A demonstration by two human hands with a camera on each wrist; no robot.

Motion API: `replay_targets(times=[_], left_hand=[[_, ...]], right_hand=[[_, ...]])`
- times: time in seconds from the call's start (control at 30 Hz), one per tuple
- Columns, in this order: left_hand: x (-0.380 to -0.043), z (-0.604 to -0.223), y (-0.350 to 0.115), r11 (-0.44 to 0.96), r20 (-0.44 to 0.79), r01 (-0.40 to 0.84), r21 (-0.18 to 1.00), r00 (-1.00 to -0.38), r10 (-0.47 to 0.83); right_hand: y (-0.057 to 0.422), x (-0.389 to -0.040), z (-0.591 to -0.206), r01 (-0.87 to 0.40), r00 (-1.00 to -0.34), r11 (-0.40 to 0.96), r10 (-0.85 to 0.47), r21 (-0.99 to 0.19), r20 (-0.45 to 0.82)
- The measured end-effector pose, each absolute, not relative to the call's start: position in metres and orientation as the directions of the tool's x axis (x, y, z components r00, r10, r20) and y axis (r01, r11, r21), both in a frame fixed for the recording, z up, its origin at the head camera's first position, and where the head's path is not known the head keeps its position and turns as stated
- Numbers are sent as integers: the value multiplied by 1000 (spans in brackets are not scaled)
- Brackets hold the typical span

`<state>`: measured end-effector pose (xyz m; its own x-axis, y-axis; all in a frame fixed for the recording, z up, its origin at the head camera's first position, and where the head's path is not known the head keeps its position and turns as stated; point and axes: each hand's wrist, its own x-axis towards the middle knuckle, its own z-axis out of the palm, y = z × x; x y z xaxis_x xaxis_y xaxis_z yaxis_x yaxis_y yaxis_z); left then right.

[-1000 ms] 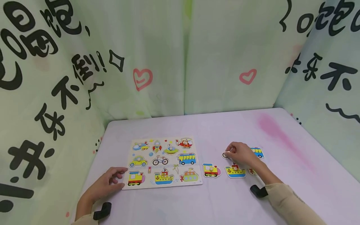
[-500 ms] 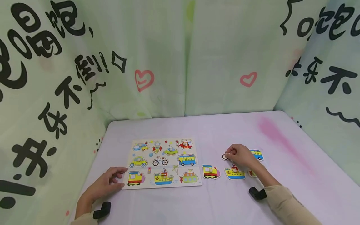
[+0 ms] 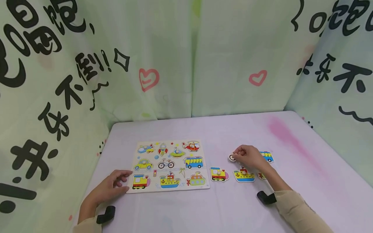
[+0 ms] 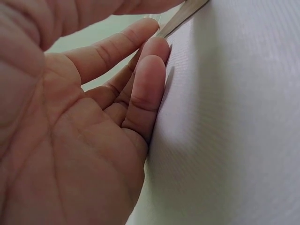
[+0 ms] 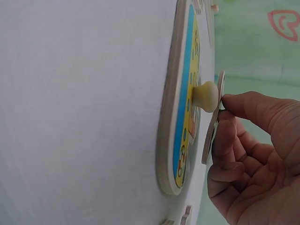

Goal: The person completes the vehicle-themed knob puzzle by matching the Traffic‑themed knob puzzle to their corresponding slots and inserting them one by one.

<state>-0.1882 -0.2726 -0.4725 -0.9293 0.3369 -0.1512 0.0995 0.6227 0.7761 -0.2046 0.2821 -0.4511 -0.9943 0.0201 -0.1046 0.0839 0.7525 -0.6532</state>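
My right hand (image 3: 250, 157) pinches the bicycle puzzle piece (image 3: 231, 157) between thumb and fingers; the hand hides much of it. In the right wrist view this piece (image 5: 209, 140) appears edge-on beyond the boat piece (image 5: 180, 112) with its wooden knob. My left hand (image 3: 109, 186) touches the left edge of a puzzle board (image 3: 155, 189), index finger and thumb at the edge, other fingers loosely bent. The board bears vehicle pictures, including a bicycle picture (image 3: 166, 164) in the middle row.
Between the board and right hand lies a train piece (image 3: 219, 174). A boat piece (image 3: 244, 175) lies below the right hand. A bus piece (image 3: 267, 156) and a submarine piece (image 3: 261, 176) are partly hidden by the right hand and arm. Curtains (image 3: 175, 58) surround the white table (image 3: 175, 213).
My right hand has shifted slightly left with the bicycle piece. The left hand stays at the board's edge. The head view has tilted a little.
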Motion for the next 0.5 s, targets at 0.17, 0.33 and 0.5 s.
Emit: replay_targets(times=[0.17, 0.33, 0.5], left_hand=[[-186, -474, -273, 608, -132, 118, 785, -927, 350], [-186, -475, -274, 601, -109, 145, 786, -925, 365], [-185, -474, -274, 587, -73, 179, 789, -922, 380]], right_hand=[[280, -200, -448, 82, -995, 731, 15, -677, -103], [277, -199, -442, 38, -998, 707, -14, -706, -67], [274, -198, -435, -8, -999, 682, -44, -732, -29]])
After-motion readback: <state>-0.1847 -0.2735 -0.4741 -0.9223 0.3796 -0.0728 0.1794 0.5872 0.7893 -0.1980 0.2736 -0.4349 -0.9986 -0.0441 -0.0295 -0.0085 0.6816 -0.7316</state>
